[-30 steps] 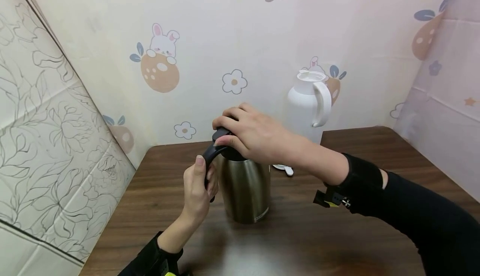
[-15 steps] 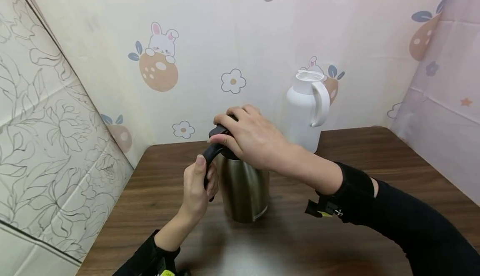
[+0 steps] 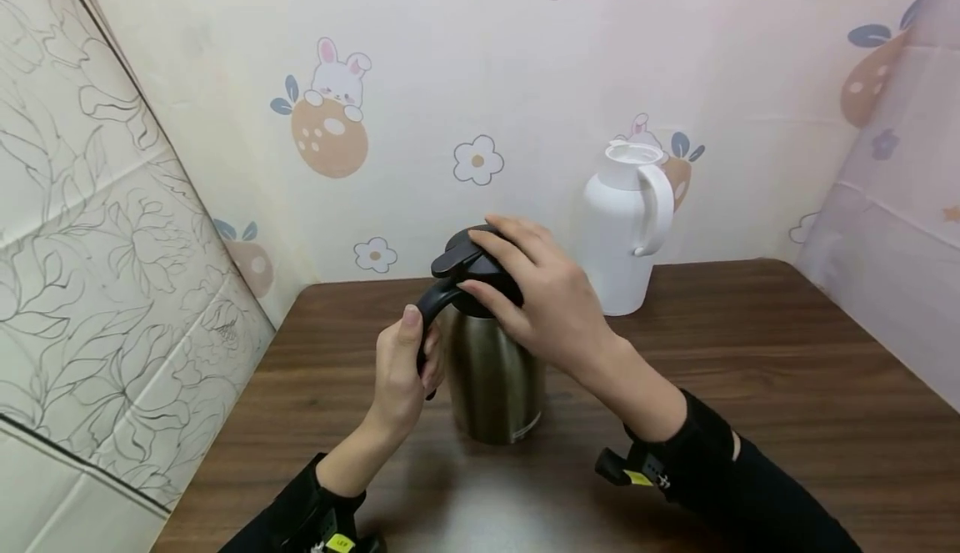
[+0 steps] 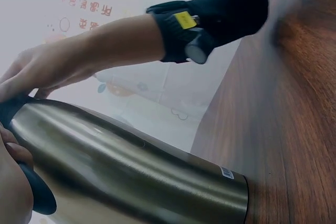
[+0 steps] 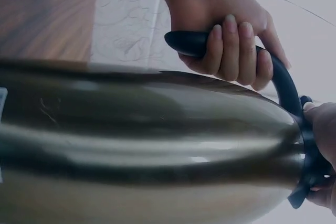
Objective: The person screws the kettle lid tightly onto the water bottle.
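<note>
A bronze-coloured metal thermos jug (image 3: 495,378) stands upright on the wooden table. Its black handle (image 5: 281,80) points to the left in the head view, and my left hand (image 3: 401,374) grips it with the fingers wrapped round and the thumb near the top. On top sits a black lid (image 3: 463,257) with a lever on the handle side. My right hand (image 3: 551,299) holds the lid from the right, thumb near the handle's top and fingers bent over the far side. In the left wrist view the right hand (image 4: 47,72) covers much of the lid.
Behind and to the right stands a white jug (image 3: 618,236), its top open and its handle turned right. A patterned sheet (image 3: 420,77) hangs behind the brown table (image 3: 712,369), and another patterned panel (image 3: 112,286) rises on the left.
My right hand has turned on the lid, its wrist coming nearer and lower, so more of the lid and lever shows. The left hand keeps its grip on the handle.
</note>
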### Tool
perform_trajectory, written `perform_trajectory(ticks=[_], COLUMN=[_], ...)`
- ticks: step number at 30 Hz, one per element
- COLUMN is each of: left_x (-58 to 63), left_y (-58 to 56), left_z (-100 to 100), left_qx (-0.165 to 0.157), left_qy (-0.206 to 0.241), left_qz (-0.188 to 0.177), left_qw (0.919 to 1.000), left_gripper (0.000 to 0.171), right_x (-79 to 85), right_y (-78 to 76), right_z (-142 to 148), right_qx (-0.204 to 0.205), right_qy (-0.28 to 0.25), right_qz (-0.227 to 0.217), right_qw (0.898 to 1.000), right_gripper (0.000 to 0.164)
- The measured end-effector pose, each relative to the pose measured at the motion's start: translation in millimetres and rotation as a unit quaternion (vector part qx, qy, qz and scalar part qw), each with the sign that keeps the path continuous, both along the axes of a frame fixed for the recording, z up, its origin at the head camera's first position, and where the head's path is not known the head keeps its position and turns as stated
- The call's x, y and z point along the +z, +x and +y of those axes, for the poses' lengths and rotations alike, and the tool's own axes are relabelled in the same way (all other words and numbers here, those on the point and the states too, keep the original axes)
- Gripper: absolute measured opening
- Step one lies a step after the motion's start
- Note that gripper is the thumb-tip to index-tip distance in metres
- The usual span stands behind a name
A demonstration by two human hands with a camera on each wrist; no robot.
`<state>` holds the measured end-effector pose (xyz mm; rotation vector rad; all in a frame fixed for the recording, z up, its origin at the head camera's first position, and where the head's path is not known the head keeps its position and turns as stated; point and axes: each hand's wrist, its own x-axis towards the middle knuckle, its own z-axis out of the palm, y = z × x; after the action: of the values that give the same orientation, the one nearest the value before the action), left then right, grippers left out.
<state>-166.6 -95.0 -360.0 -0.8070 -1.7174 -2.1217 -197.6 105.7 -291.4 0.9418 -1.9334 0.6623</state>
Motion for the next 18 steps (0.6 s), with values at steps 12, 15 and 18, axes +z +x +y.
perform_trajectory(ticks=[12,15,18], left_x=[1.5,-0.1,-2.4], left_y=[6.1,10.8,15.4], left_z=[1.7,1.9,3.8], left_qx=[-0.006,-0.006,-0.003], left_qy=[0.011,0.001,-0.010], left_qz=[-0.049,-0.025,-0.001], left_qw=[0.9987,0.9997,0.9999], left_gripper=[0.053,0.046,0.034], right_x=[1.3,1.8,0.3], right_y=[16.0,15.3,12.3], right_z=[16.4,16.1,15.6], right_qx=[-0.056,-0.033,-0.008], right_qy=[-0.070,-0.075,-0.089], right_qz=[-0.086,-0.118,-0.134], right_qw=[0.992,0.990,0.987], right_gripper=[0.073,0.073,0.071])
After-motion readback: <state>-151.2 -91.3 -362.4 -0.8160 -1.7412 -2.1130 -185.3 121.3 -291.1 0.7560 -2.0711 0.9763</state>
